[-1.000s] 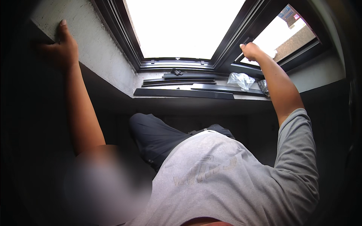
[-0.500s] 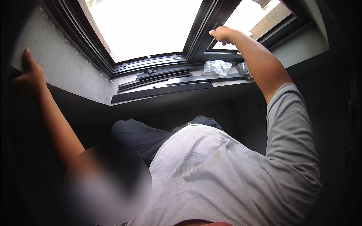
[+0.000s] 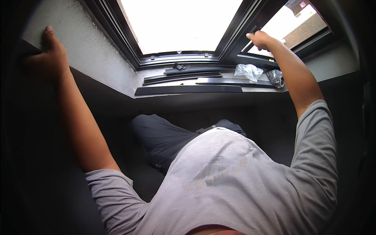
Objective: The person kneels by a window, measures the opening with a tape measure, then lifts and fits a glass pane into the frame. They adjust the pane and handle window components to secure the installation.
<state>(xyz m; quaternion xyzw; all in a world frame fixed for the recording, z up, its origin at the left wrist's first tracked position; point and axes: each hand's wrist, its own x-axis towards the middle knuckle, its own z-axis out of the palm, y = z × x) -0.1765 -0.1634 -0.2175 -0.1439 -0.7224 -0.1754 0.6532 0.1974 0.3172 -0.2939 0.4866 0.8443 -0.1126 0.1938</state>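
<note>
Left of the sill (image 3: 139, 78), the left hand (image 3: 55, 56) spreads open against the wall (image 3: 98, 58), probably for balance. Above the sill's right half, the right hand (image 3: 260, 40) curls at the window frame (image 3: 235, 45); I cannot tell whether it grips.

Strips (image 3: 188, 90) lie on the sill (image 3: 139, 80); bags (image 3: 248, 73) at its right (window frame (image 3: 178, 60) behind both)

Indoors, unfinished-looking | rough grey wall (image 3: 96, 53) | loose black strips (image 3: 188, 90) on sill (image 3: 139, 80)
</note>
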